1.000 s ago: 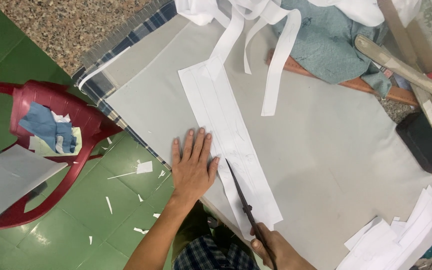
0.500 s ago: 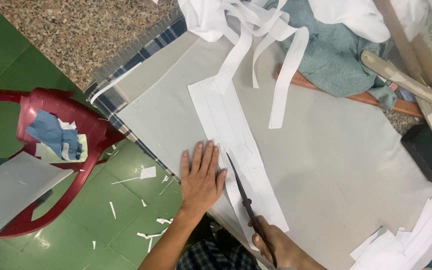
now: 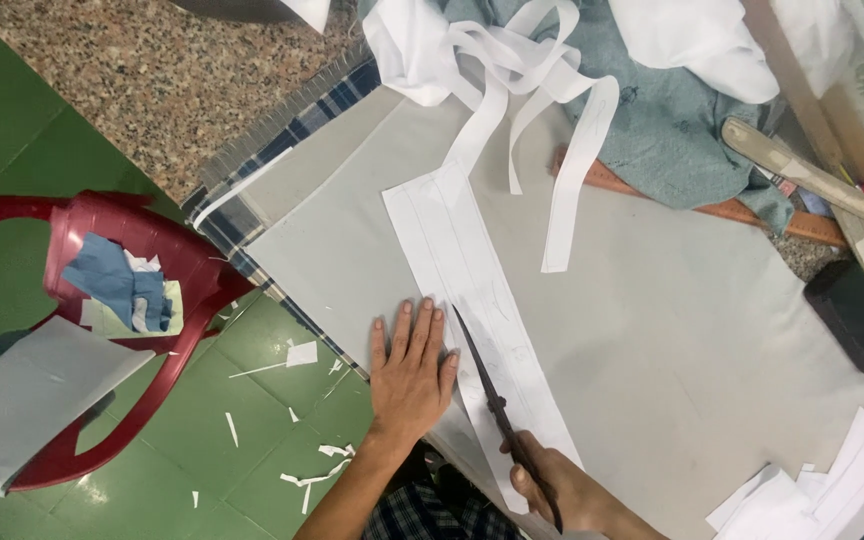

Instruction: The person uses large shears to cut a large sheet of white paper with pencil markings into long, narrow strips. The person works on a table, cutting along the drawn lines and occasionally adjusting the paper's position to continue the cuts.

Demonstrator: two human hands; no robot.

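Right hand point(image 3: 562, 492) closed around handles of dark scissors point(image 3: 492, 400); blades slim, pointed, tip far along the long white fabric strip point(image 3: 477, 300). Whether blades are parted: cannot tell. Left hand point(image 3: 412, 375) flat, fingers spread, gripping nothing, pressing down just left of the blades at the strip's left edge.

Strip lies lengthwise on grey cloth sheet point(image 3: 672, 300), near end by the hands, far end under loose white strips point(image 3: 512, 70). Faint pencil lines along it. Judged thin, light, limp, prone to creep under the blade; best pinned flat close beside the cut line, not lifted.

Right: wooden ruler point(image 3: 742, 208), teal cloth point(image 3: 672, 110), black block point(image 3: 855, 315), stack of cut white pieces point(image 3: 822, 490). Left: plaid underlay edge point(image 3: 252, 190), red plastic chair point(image 3: 152, 300) with blue scraps, green tiled floor point(image 3: 202, 470) with white offcuts.
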